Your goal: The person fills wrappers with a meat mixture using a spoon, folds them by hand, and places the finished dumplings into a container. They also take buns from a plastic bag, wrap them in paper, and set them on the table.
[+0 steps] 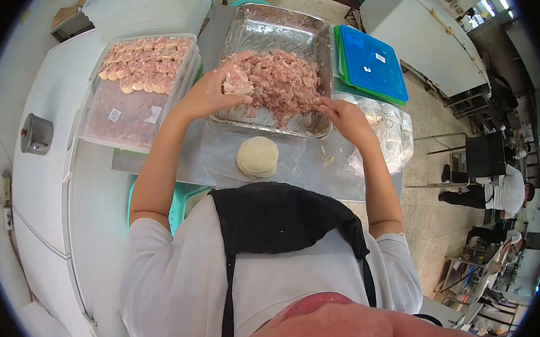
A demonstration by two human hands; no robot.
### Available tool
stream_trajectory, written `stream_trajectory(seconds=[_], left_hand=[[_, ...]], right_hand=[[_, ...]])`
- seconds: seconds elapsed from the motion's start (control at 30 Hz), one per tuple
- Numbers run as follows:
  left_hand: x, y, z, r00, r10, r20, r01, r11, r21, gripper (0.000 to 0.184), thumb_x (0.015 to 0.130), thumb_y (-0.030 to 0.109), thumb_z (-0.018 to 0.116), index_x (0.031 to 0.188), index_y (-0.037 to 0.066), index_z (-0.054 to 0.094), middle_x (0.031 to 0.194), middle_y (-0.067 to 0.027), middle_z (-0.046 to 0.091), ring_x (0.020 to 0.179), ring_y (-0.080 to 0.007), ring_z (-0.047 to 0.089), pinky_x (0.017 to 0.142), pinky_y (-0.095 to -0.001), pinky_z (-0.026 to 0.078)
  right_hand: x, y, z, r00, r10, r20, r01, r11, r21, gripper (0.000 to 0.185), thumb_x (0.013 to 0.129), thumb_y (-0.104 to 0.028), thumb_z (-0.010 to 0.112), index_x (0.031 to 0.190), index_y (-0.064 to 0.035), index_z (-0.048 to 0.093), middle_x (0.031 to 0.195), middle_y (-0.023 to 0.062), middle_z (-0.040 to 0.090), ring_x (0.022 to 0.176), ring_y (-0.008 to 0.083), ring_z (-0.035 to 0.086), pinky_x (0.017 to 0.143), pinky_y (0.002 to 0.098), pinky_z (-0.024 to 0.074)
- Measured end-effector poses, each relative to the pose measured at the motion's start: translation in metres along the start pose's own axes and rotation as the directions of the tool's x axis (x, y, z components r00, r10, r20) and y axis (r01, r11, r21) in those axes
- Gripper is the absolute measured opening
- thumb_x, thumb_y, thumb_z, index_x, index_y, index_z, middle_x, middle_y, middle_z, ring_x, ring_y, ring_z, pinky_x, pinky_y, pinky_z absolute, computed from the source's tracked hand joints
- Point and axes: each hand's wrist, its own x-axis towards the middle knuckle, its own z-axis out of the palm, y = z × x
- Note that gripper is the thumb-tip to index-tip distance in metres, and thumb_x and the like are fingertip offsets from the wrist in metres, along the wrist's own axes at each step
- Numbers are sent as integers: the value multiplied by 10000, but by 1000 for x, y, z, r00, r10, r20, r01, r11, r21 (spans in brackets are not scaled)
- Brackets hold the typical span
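Note:
My left hand is curled around a filled dumpling at the left side of the metal tray. Ground meat is heaped in that tray. Over the tray's right edge, my right hand has its fingers pinched beside the meat; what they hold is too small to make out. A stack of round dough wrappers lies on a plastic sheet in front of the tray. At the left, a clear plastic container carries rows of filled dumplings.
Blue and green lids lie right of the tray, above a clear plastic bag. A teal basket is below the table's left part. A metal pot stands far left. Another person is at the far right.

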Motion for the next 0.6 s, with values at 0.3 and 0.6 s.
stream_trajectory(seconds=[0.3,0.6], left_hand=[[18,-5,6,950,274,148,-310,871,382,409,731,289,766,1047,60,643,1046,-111,673,893,-273,629,817,-376,477],[8,-17,-2,959,256,-122,-215,937,275,430,726,265,797,1051,29,643,1080,-94,645,1054,-227,592,911,-345,457]], right_hand=[[1,-58,-30,972,-230,54,223,969,109,309,930,-228,593,1178,-48,629,1048,161,655,930,295,641,815,345,482],[1,-83,-46,952,-296,-77,294,955,-38,309,932,-229,565,1183,-55,620,926,185,642,844,357,624,739,412,486]])
